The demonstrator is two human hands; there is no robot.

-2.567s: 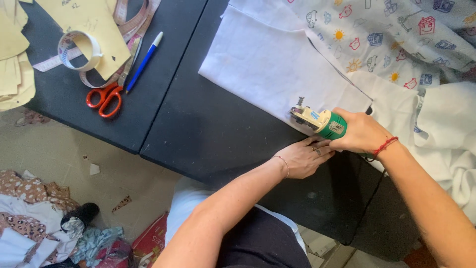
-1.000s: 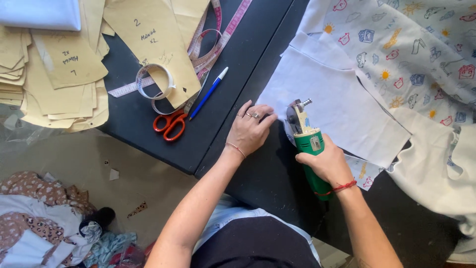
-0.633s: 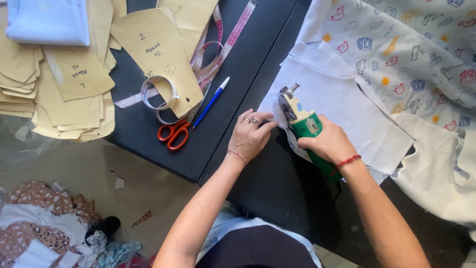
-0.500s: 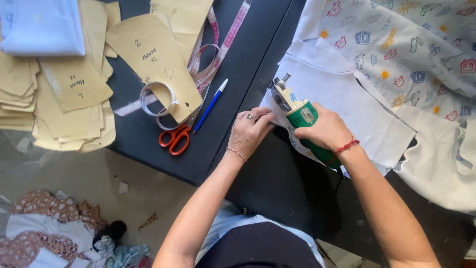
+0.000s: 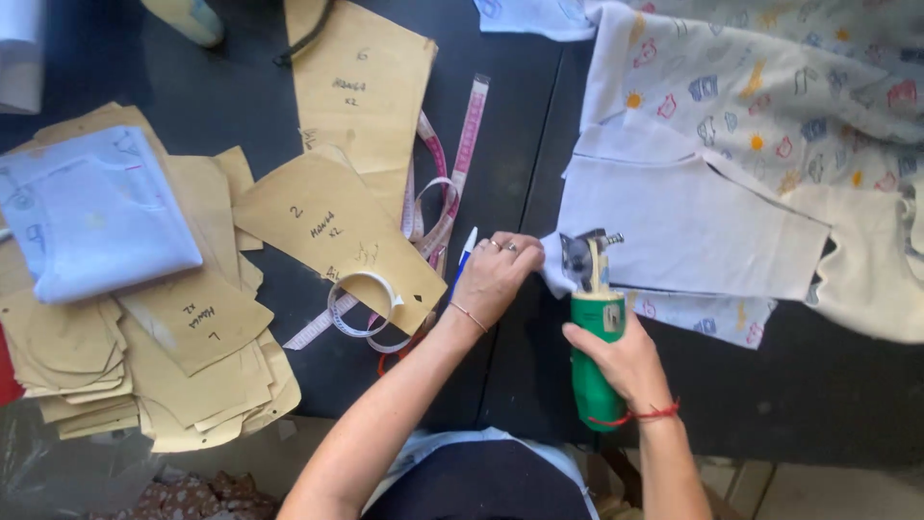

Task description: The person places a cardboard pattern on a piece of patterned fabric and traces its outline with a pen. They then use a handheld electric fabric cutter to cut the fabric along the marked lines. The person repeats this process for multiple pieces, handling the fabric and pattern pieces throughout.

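My right hand grips the green body of a small electric rotary fabric cutter, whose blade stands at the left edge of a stack of white fabric. Fingers bent, my left hand presses the corner of that fabric just left of the blade. Printed fabric with small coloured motifs lies under and behind the white pieces on the black table.
Brown paper pattern pieces lie spread at left, with a folded white cloth on a pile of them. A pink measuring tape, a tape roll, a blue pen and partly hidden red scissors lie near my left arm.
The cutter has travelled along the white fabric to its left corner. My left hand has stayed beside the blade. The view has shifted, showing more of the paper patterns.
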